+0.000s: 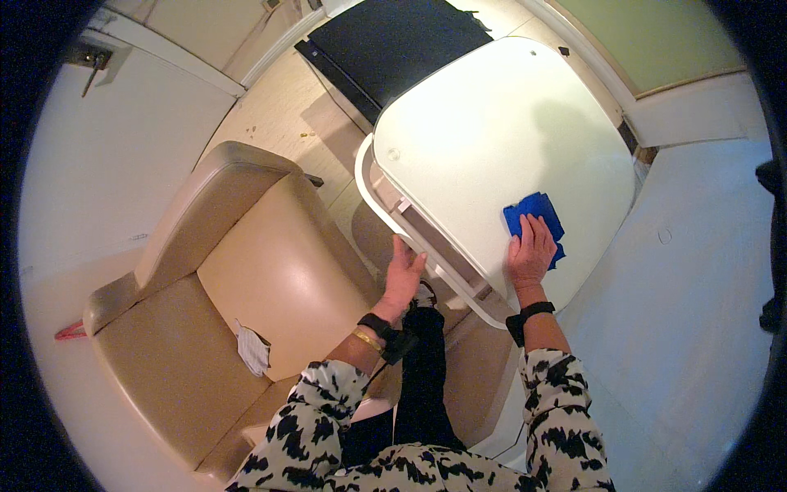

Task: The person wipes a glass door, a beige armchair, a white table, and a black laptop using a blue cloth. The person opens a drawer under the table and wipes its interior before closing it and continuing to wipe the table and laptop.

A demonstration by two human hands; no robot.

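My right hand (532,251) lies on a blue cloth (533,212), pressing it flat near the near right side of a white tabletop (467,141) with rounded corners. The cloth sticks out beyond the fingertips and to the right of the hand. My left hand (404,270) is at the white curved rail (424,258) along the table's near left side, thumb and fingers apart around it; whether it grips the rail cannot be told. A gap shows between rail and tabletop.
A tan padded armchair (289,277) stands at the left, with a light grey cloth (253,349) on it. Beyond the table lies a black flat panel or box (399,49). A white door (135,123) is at the far left, a pale surface (664,295) at the right.
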